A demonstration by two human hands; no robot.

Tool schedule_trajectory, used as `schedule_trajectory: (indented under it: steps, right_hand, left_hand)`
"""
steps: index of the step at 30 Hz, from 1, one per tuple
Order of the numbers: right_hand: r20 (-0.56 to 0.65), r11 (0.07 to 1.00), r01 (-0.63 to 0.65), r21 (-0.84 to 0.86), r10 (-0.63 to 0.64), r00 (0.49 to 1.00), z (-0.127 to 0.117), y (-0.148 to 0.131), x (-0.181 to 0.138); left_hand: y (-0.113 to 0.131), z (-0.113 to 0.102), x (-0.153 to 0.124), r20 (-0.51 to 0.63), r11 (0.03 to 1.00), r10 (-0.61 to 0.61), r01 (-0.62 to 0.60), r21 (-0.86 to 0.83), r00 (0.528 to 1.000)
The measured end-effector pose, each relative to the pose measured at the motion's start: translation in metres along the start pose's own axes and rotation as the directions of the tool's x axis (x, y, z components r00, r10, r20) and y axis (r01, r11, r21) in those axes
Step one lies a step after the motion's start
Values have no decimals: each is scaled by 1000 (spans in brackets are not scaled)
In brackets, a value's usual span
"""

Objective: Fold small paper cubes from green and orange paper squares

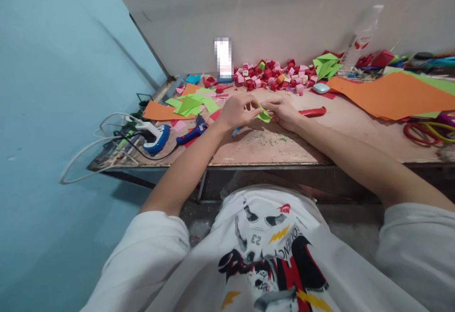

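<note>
A small folded piece of green paper (263, 115) is pinched between my two hands above the table. My left hand (239, 111) has its thumb and fingertips closed on the paper's left edge. From the other side, my right hand (282, 113) grips it with bent fingers. Just beyond my right wrist lies a red-handled tool (313, 112), its other end hidden behind the hand. A blue glue gun (192, 133) rests to the left of my left hand. Under that hand a small blue object (236, 132) shows in part.
Many small red and pink folded paper cubes (273, 76) are heaped along the wall beside an upright phone (223, 59). Green paper pieces (192, 104) lie at left, near a blue power socket (156, 140) with cables. Orange sheets (394, 95) and a plastic bottle (360, 41) are at right.
</note>
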State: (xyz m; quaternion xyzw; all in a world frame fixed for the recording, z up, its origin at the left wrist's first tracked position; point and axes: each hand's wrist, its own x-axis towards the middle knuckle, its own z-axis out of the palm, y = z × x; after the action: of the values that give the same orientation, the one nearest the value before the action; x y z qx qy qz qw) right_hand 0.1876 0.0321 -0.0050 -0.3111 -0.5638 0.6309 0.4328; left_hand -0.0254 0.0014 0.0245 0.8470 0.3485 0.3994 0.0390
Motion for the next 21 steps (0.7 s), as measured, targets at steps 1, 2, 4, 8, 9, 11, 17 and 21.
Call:
schedule_trajectory:
  steps: [1,2,4,8,9,11,17,21]
  right_hand:
    - [-1,1000,2,-1,-2,1000,0,0,0]
    - [-1,1000,4,-2,-4,1000,0,0,0]
    - [6,1000,9,-3,-9,1000,0,0,1]
    - [37,1000,17,5,-17,999,-2,1,2]
    - [49,1000,17,9,-17,999,-3,1,2]
    - [71,1000,15,15,-16,997,-4,3,3]
    - [91,1000,21,20,-23,996,-4,6,3]
    - [55,1000,4,-13,-3,998,-2,4,1]
  left_hand:
    - [0,0,0,-8,1000,16,-16,8,1000]
    - [-1,-1,0,-16,999,29,-29,17,999]
    - [-3,-1,0,-22,999,40,-39,24,999]
    - [-6,1,1,-5,1000,-7,6,-8,1000]
    - [-7,2,1,-4,1000,-26,26,-12,1000]
    - [-8,3,1,-5,998,-66,66,-16,998]
    - [-13,7,1,7,993,-119,119,-24,993]
    - [-17,7,0,19,994,-100,99,47,995]
